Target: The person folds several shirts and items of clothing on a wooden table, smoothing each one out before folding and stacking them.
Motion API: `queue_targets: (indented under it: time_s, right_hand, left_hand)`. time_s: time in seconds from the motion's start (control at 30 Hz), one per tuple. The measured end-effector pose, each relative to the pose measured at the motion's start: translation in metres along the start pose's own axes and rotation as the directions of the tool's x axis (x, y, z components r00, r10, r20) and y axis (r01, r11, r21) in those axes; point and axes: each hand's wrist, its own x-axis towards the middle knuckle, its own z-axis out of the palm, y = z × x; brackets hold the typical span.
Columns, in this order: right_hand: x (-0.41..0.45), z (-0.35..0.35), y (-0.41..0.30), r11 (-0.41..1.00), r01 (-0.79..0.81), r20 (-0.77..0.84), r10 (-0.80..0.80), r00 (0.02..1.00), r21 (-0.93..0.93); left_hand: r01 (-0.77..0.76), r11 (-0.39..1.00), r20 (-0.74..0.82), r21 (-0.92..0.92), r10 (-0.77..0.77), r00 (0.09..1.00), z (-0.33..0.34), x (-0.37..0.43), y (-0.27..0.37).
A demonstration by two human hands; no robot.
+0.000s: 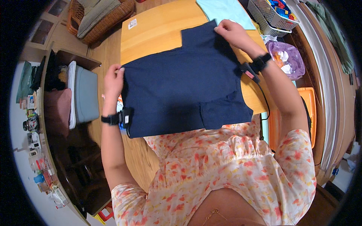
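A navy short-sleeved shirt (pixel 175 84) lies spread sideways over the near part of a light wooden table (pixel 152 36), its lower edge reaching over the floral clothing. My left hand (pixel 114 80) pinches the shirt's left edge at the upper corner. At the upper right, my right hand (pixel 230 31) pinches the end of the far sleeve between thumb and fingers. The near sleeve lies at the lower right of the shirt. A light teal folded cloth (pixel 229 12) rests on the table's far right corner, just beyond my right hand.
White baskets (pixel 280 19), the upper one with coloured toy bricks, and a purple-lined bin (pixel 294 60) stand to the right, above an orange container (pixel 308 93). At left are a grey-blue storage box (pixel 86 94) and a cluttered shelf. A wicker chair (pixel 113 24) stands beyond the table.
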Motion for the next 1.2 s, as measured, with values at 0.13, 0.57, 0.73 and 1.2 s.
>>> queue_targets:
  time_s: [0.13,0.57,0.73,1.2]
  right_hand:
    - [-0.075,-0.041,-0.034,0.850,-0.167,0.206,0.070,0.976,0.500]
    - [-0.144,-0.020,-0.039,0.765,-0.120,0.187,-0.001,0.982,0.633]
    - [-0.155,-0.031,-0.030,0.771,-0.332,0.507,0.014,0.862,0.543]
    - [-0.149,-0.030,-0.037,0.870,-0.309,0.525,0.070,0.848,0.384]
  left_hand:
    - [-0.029,0.988,-0.012,-0.153,0.028,1.000,-0.035,-0.073,0.024]
    - [-0.189,0.968,-0.120,-0.165,0.171,0.978,-0.023,-0.139,0.025]
    - [-0.166,0.968,-0.060,-0.188,0.157,0.986,-0.028,-0.150,0.017]
    - [-0.204,0.978,0.100,-0.048,0.208,0.973,-0.011,-0.141,0.066]
